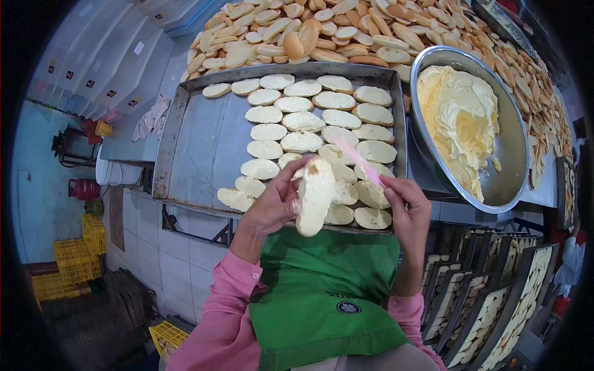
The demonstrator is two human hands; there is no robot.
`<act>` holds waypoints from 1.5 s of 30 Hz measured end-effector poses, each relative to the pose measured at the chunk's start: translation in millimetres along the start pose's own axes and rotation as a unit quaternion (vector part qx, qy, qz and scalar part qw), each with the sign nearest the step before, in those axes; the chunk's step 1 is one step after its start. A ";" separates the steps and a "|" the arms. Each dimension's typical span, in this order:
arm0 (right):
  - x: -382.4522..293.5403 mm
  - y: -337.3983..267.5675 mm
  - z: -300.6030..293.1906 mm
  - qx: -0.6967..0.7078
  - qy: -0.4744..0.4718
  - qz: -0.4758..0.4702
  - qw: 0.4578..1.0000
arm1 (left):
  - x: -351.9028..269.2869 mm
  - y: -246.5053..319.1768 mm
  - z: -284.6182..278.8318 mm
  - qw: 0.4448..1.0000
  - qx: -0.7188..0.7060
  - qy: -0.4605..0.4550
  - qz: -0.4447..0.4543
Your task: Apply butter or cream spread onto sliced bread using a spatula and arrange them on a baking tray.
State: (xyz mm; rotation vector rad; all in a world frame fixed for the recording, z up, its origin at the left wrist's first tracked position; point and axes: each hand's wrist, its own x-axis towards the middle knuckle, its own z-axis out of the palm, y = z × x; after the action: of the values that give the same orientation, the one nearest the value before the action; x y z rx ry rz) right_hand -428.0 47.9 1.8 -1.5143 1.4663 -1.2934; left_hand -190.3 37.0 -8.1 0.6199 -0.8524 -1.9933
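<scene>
My left hand (278, 199) holds up an oval bread slice (314, 199) whose face is coated with pale yellow cream. In my right hand (408, 201) is a pink plastic spatula (357, 157), its blade pointing up and left over the tray. Below both hands lies a metal baking tray (199, 139). Rows of cream-coated bread slices (304, 121) fill its middle and right side, while bare metal shows at its left. A steel bowl (510, 185) tilts at the tray's right, holding a large mass of yellow cream (457, 116).
A big heap of plain bread slices (297, 35) spreads behind the tray and bowl. Racked trays of slices (482, 306) stand low at right. Clear plastic boxes (106, 60) and a cloth (152, 118) are at left. Yellow crates (74, 259) sit on the floor.
</scene>
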 end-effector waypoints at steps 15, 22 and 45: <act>-19.8 9.0 -48.9 0.060 -0.161 0.126 0.977 | -86.6 145.4 -122.1 0.808 0.525 0.222 -0.148; -18.9 11.1 -49.0 0.012 -0.143 0.122 0.982 | -86.2 151.1 -166.8 0.631 0.698 0.091 -0.328; -11.2 3.3 -50.9 -0.019 -0.094 0.072 0.993 | 113.4 161.1 -124.9 0.673 0.727 0.114 0.071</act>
State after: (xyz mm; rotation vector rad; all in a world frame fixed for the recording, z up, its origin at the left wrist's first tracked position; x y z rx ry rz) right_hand -475.6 67.1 11.5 -1.4818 1.4548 -1.0153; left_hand -78.8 -165.7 21.9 1.5224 -2.1745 -0.6440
